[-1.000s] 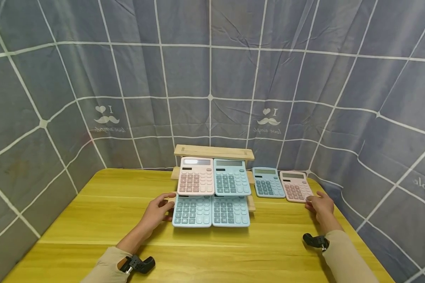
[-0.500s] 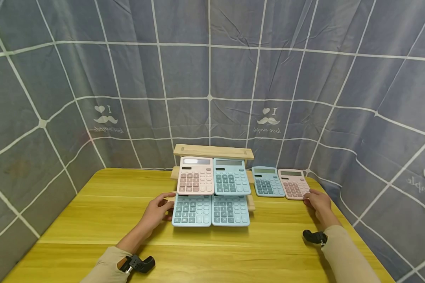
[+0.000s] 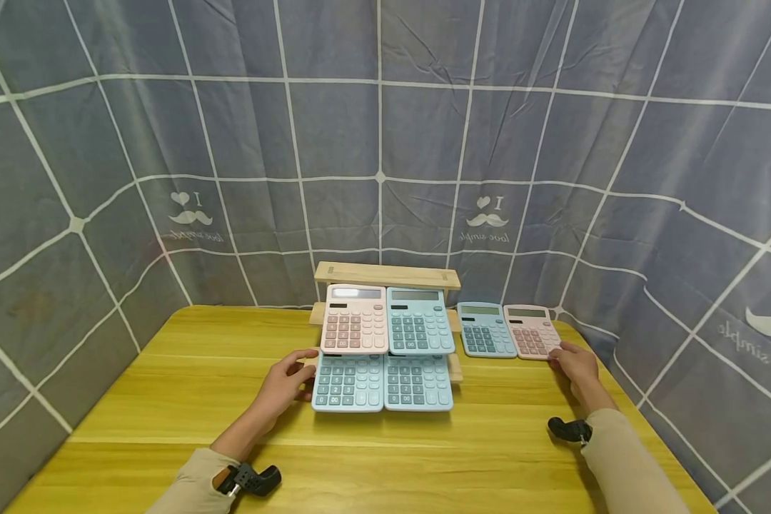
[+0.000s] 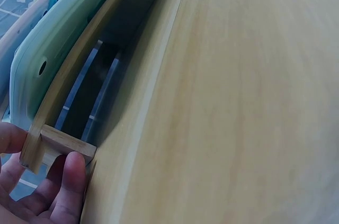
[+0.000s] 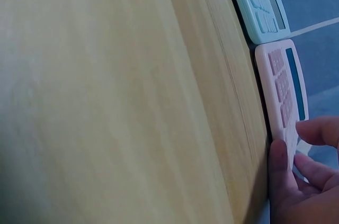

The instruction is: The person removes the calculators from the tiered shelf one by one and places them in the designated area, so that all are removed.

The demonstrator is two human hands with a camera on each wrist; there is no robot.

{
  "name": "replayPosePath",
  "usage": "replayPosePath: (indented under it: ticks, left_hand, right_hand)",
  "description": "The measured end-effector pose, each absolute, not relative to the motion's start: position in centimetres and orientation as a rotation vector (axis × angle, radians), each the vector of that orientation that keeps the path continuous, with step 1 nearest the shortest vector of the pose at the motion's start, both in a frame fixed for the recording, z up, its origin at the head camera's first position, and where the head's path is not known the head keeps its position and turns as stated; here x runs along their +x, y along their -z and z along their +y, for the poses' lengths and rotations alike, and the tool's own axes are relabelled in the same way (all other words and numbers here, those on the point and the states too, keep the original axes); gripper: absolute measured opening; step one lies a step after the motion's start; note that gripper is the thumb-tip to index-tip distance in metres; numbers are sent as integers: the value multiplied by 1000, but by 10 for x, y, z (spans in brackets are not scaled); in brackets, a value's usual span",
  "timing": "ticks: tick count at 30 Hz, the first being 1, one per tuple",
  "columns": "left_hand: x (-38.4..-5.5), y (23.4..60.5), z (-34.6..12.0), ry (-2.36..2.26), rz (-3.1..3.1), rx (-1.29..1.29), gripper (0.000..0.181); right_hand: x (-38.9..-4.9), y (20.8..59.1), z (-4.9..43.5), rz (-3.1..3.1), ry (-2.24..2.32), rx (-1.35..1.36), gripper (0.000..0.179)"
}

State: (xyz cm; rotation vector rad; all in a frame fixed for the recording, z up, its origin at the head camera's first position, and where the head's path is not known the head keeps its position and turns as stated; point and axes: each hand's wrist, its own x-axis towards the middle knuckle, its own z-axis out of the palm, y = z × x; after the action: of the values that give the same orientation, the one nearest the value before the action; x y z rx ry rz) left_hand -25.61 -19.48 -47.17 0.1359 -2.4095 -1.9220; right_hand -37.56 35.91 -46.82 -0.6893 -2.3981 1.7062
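Observation:
A slatted wooden rack [image 3: 387, 275] bears a pink calculator [image 3: 355, 320] and a light blue calculator [image 3: 421, 321] on top, with two more blue calculators [image 3: 349, 383] below them. At its lower left end is my left hand [image 3: 283, 387]; in the left wrist view its thumb and curled fingers [image 4: 73, 173] grip the corner of the wooden frame [image 4: 69, 140]. On the table to the right, a blue calculator [image 3: 486, 330] lies beside a second pink calculator [image 3: 530, 332]. My right hand [image 3: 576, 366] holds that pink one by its near right corner, fingers [image 5: 279, 154] at its edge.
The yellow wood-grain table [image 3: 360, 464] reaches back to a grey checked curtain [image 3: 334, 128], which hangs behind and on both sides. Black wrist mounts [image 3: 249, 480] sit on both forearms.
My right hand has moved slightly away and left, sliding the pink calculator back so it lines up closely beside the blue one. My left hand and the rack have stayed in place.

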Motion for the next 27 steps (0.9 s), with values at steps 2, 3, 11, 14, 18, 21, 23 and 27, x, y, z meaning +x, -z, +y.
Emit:
replayPosePath:
  ticks: [2,3,11,14,18,21,23,27]
  left_hand:
    - [-256,472,-195,1922,-2408,137,36]
    - [-256,472,-195,1922,-2408,136,36]
    - [-255,472,-193,1917,-2414,144,35]
    - [-255,472,-192,1914,-2420,149,35]
    - [-256,472,-192,1921,-2418,149,36]
    - [-256,472,-192,1927,-2410,148,35]
    - [-256,472,-193,1933,-2406,145,35]
    - [-256,472,-195,1937,-2402,139,35]
  right_hand:
    - [-375,469,360,-2395,-1711,-670,66]
    - [-375,470,360,-2395,-1715,-659,66]
    - [-369,474,359,-2367,-1714,-624,61]
    - [-366,474,358,-2319,-1671,-645,57]
    - [-363,472,353,-2246,-1645,-650,54]
    - [-361,466,348,-2216,-1663,-590,52]
    - [-359,461,342,-2217,-1667,-534,51]
    - [-353,452,329,-2218,-1698,-448,48]
